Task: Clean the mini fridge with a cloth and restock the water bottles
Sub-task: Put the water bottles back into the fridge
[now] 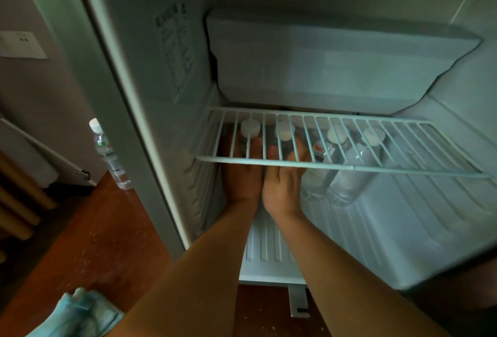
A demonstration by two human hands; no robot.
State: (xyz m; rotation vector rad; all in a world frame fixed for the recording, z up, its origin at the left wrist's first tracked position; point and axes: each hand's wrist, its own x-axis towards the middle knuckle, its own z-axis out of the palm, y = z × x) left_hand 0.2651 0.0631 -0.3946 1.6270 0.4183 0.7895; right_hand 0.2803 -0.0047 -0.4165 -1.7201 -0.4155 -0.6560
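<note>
Reddish wood floor (102, 229) and a dim wall with a socket (21, 43) frame the open fridge (403, 223). At the bottom left the cloth (80, 315) lies crumpled on the floor, so wiping looks finished and restocking is the step in hand. A spare bottle (110, 154) stands on the floor just outside the fridge's left wall, probably next to go in.

Inside, the left hand (242, 178) wraps its fingers round the first bottle (250, 127), hard against the left wall. Beside it, almost touching, the right hand (282, 186) grips the second bottle (284, 131). To place them well, set both upright on the ribbed fridge bottom, bases flat across the ridges, then let go without tugging them sideways.

The shelf (349, 168) is the obstacle. Its wires run close above the caps, so the hands should draw out low and forward, not upward.

Right of the hands, the third bottle (320, 175) and fourth bottle (349, 178) already stand close together. A knock from the right wrist could tip them.
</note>
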